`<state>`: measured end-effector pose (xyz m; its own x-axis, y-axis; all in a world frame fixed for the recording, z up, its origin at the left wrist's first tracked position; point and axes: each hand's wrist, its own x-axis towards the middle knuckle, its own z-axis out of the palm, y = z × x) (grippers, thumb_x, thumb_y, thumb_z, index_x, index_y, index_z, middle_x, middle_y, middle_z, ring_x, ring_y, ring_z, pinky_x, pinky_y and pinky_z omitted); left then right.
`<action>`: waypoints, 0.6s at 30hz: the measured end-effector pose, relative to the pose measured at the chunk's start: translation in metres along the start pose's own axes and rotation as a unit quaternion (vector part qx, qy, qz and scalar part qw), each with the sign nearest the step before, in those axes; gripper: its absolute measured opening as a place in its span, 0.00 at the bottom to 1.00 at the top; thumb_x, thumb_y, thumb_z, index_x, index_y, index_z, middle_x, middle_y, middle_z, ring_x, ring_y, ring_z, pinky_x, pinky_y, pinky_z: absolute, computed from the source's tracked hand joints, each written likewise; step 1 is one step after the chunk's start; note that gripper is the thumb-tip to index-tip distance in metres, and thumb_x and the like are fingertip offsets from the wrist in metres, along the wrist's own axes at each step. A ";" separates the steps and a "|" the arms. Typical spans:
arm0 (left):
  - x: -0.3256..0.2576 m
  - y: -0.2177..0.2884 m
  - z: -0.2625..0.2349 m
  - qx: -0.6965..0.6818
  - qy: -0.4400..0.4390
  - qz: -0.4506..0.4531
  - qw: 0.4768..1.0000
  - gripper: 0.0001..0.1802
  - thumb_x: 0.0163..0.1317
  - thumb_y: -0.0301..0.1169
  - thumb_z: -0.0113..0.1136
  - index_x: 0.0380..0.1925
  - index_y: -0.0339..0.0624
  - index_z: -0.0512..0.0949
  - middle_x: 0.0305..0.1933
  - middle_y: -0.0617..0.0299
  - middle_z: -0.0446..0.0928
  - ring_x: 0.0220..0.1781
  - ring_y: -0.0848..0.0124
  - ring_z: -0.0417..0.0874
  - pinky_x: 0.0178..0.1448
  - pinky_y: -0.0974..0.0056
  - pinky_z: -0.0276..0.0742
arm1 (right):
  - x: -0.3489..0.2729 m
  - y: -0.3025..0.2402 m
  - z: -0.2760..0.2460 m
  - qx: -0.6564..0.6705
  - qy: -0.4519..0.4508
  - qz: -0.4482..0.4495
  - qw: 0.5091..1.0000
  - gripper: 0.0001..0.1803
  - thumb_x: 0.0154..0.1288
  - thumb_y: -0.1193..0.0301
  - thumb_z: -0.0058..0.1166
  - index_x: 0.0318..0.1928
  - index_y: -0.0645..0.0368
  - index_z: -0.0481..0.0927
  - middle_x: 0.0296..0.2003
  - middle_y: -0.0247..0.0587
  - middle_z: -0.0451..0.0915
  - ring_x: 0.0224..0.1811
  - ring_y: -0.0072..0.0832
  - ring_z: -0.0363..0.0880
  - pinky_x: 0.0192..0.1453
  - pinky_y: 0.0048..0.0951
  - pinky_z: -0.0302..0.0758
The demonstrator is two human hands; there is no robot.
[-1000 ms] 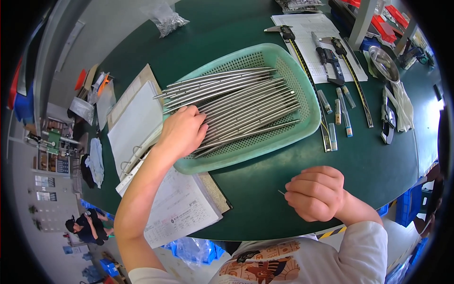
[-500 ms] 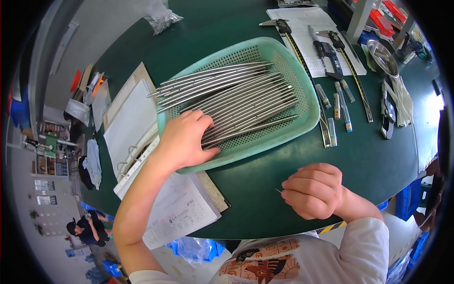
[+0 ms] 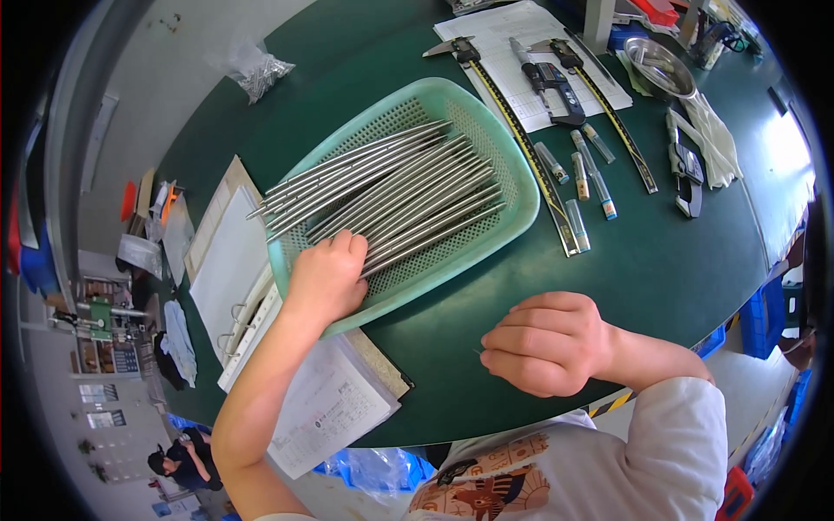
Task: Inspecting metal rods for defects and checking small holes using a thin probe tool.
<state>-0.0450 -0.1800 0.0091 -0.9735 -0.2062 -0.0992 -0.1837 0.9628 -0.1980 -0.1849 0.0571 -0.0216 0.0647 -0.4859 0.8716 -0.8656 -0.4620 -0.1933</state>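
A green perforated plastic basket [image 3: 473,260] holds many slim steel rods [image 3: 408,187], lying roughly side by side on a slant. My left hand [image 3: 328,276] reaches over the basket's near left rim, its fingers closed around the near end of a rod; the fingertips are partly hidden. Over the table's near side, my right hand [image 3: 549,343] is closed in a pinch. A very thin pin [image 3: 476,352] pokes out from its fingertips, mostly hidden by the fingers.
Two long calipers [image 3: 512,122], a digital micrometer [image 3: 556,91] and several small tubes [image 3: 598,178] lie beyond the basket to the right. A metal bowl [image 3: 660,68] and white glove [image 3: 712,143] are farther right. An open ring binder [image 3: 334,408] sits partly under the basket.
My left hand's fingers have drawn together on a rod end, where they were more spread. My right hand keeps its pinch. The whole view has shifted slightly.
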 end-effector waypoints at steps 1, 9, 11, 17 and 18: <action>-0.001 0.000 -0.002 -0.028 -0.001 -0.009 1.000 0.15 0.37 0.26 0.60 0.27 0.38 0.68 0.30 0.52 0.71 0.32 0.53 0.77 0.36 0.53 0.75 | 0.000 0.000 0.000 -0.001 0.000 -0.001 1.000 0.07 0.46 0.75 0.55 0.29 0.58 0.74 0.29 0.34 0.76 0.24 0.23 0.74 0.27 0.21 0.72; -0.003 -0.002 -0.027 -0.111 -0.041 -0.039 0.992 0.14 0.42 0.24 0.57 0.31 0.36 0.67 0.34 0.48 0.72 0.37 0.47 0.76 0.41 0.50 0.71 | -0.001 0.001 0.002 0.001 -0.001 -0.002 1.000 0.08 0.45 0.75 0.56 0.29 0.58 0.74 0.29 0.34 0.75 0.24 0.23 0.73 0.26 0.20 0.70; -0.004 -0.001 -0.042 -0.158 -0.101 -0.102 0.977 0.13 0.46 0.24 0.55 0.33 0.35 0.67 0.36 0.47 0.72 0.39 0.46 0.75 0.42 0.49 0.70 | -0.002 0.001 0.002 0.004 -0.005 -0.004 1.000 0.08 0.44 0.75 0.56 0.29 0.58 0.74 0.30 0.34 0.75 0.24 0.23 0.73 0.25 0.20 0.70; -0.011 0.002 -0.058 -0.132 -0.126 -0.076 0.980 0.10 0.52 0.24 0.51 0.35 0.33 0.67 0.37 0.45 0.72 0.39 0.44 0.73 0.42 0.50 0.69 | -0.001 0.001 -0.001 0.008 -0.041 -0.005 0.999 0.05 0.48 0.76 0.55 0.30 0.59 0.77 0.30 0.36 0.78 0.24 0.24 0.75 0.26 0.22 0.73; -0.015 0.004 -0.063 -0.131 -0.126 -0.077 0.980 0.10 0.52 0.24 0.51 0.35 0.33 0.67 0.37 0.45 0.72 0.39 0.44 0.73 0.42 0.50 0.69 | 0.000 0.001 -0.001 0.009 -0.039 -0.005 0.999 0.05 0.48 0.76 0.55 0.30 0.59 0.77 0.30 0.36 0.78 0.24 0.24 0.75 0.26 0.22 0.73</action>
<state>-0.0393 -0.1621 0.0711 -0.8735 -0.3566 -0.3313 -0.3858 0.9223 0.0243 -0.1864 0.0571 -0.0220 0.1132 -0.5370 0.8360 -0.8560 -0.4798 -0.1923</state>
